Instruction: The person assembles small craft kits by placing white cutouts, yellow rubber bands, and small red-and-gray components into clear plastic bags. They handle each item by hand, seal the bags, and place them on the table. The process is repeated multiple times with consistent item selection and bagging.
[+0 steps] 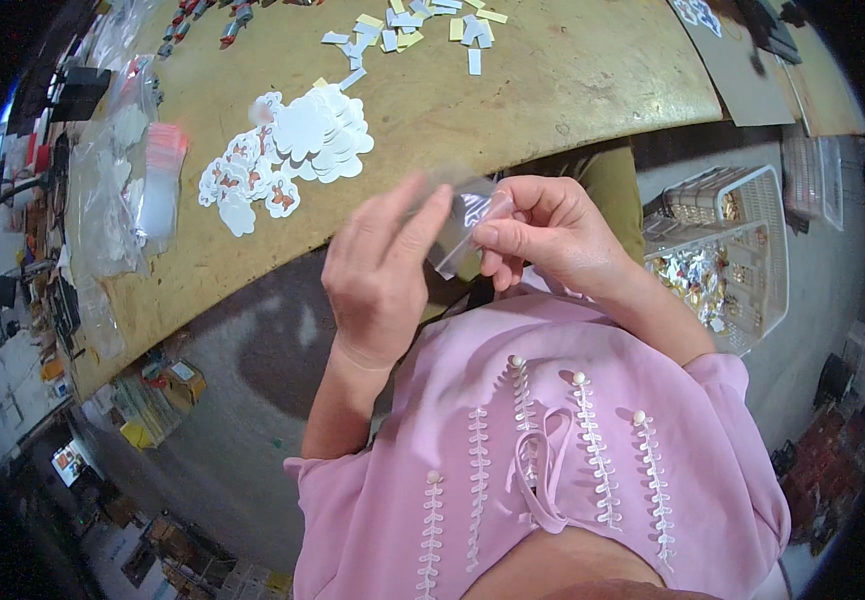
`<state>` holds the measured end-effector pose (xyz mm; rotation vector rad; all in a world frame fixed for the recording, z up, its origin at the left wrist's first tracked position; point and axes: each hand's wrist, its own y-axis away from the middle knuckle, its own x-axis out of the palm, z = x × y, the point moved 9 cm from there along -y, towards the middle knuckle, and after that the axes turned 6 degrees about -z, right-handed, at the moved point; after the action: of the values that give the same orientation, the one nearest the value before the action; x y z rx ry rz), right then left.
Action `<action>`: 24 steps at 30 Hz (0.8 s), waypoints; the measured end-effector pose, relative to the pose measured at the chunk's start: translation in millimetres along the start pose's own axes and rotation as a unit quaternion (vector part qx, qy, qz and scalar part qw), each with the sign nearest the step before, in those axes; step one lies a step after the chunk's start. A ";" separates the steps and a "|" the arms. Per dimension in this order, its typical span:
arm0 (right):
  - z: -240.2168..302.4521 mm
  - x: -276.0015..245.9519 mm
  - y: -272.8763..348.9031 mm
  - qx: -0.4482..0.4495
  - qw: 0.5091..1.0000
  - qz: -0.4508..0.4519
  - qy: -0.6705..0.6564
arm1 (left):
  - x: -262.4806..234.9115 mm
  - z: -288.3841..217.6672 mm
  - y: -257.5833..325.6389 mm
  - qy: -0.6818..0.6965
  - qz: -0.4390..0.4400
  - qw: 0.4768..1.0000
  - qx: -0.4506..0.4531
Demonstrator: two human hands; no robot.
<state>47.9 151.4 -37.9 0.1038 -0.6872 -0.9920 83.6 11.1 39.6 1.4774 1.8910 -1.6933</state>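
Observation:
A small clear plastic bag (448, 254) is pinched between the thumb and fingers of my right hand (552, 235), just off the table's near edge. Something white with dark stripes (474, 207) shows at the bag by my right fingertips; its kind is unclear. My left hand (377, 270) is at the bag's other side, fingers stretched toward it and smeared by motion. Whether they grip the plastic cannot be made out. Beyond my left hand, a pile of white scalloped cards (320, 135) lies on the table, beside smaller white cut-outs with brown printed figures (242, 170).
The yellowish table (572, 85) carries scattered white and yellow slips (412, 25) at the far side. Clear plastic bags (107, 200) and a stack of clear sleeves (160, 185) lie at left. A white basket (767, 250) with shiny small packets stands at right, below table height.

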 end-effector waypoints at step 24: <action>-18.7 -12.2 -6.7 0.012 0.987 -0.060 0.150 | 25.3 1.1 17.1 0.064 0.025 0.987 -0.145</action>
<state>49.4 153.2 -61.1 0.3131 -0.4209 -1.0563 83.9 20.7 10.6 1.5315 2.0417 -1.2613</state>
